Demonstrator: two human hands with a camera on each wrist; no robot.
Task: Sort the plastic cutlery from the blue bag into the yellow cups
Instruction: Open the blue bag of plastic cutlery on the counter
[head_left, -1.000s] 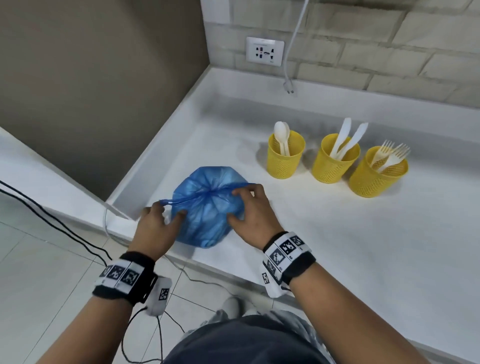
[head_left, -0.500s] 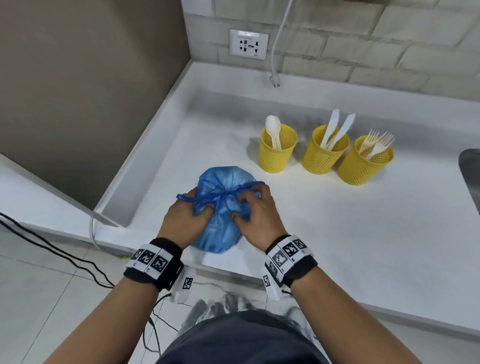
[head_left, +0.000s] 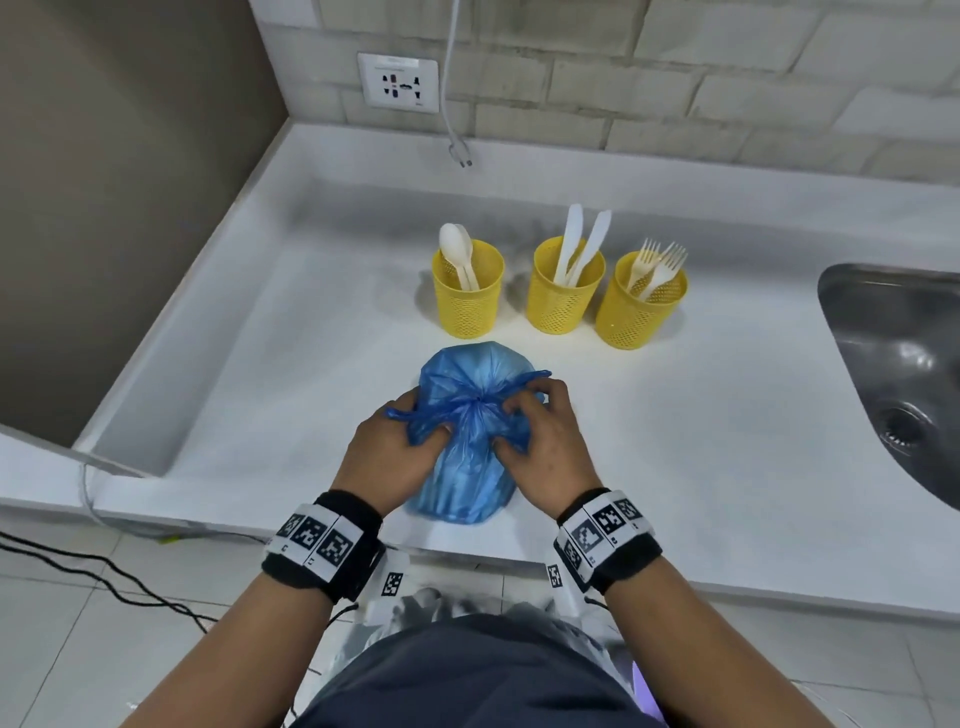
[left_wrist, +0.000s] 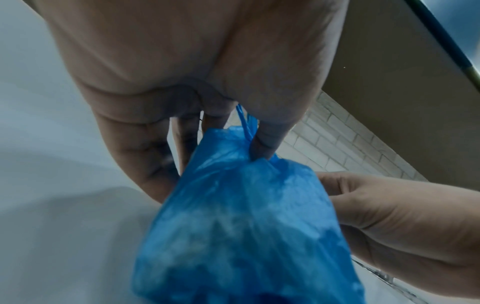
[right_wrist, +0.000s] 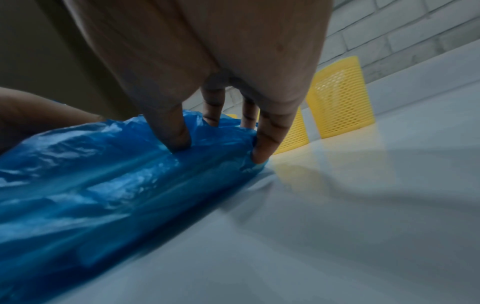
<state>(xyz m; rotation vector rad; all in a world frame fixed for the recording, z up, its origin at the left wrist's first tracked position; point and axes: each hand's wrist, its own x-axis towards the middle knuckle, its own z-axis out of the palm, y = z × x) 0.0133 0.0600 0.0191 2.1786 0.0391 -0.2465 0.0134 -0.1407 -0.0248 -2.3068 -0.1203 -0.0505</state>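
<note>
Both hands have closed in from the bag's sides to its knotted top since a second ago. The left hand (head_left: 387, 457) pinches a drawstring loop; the right hand (head_left: 545, 444) digs curled fingers into the gathered neck. The blue bag (head_left: 467, 467) lies at the tabletop's (head_left: 675, 441) near edge, long axis running away from the person. Its contents are hidden, perhaps cutlery. Beyond stand three yellow cups (head_left: 558, 291) holding spoons, knives, forks; a sink (head_left: 904, 374) is cut off right.

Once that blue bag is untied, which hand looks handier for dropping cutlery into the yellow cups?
Probably the right hand: the yellow cups stand beyond the blue bag, toward its side. The left hand, pinching the bag's tie, could steady it.
</note>
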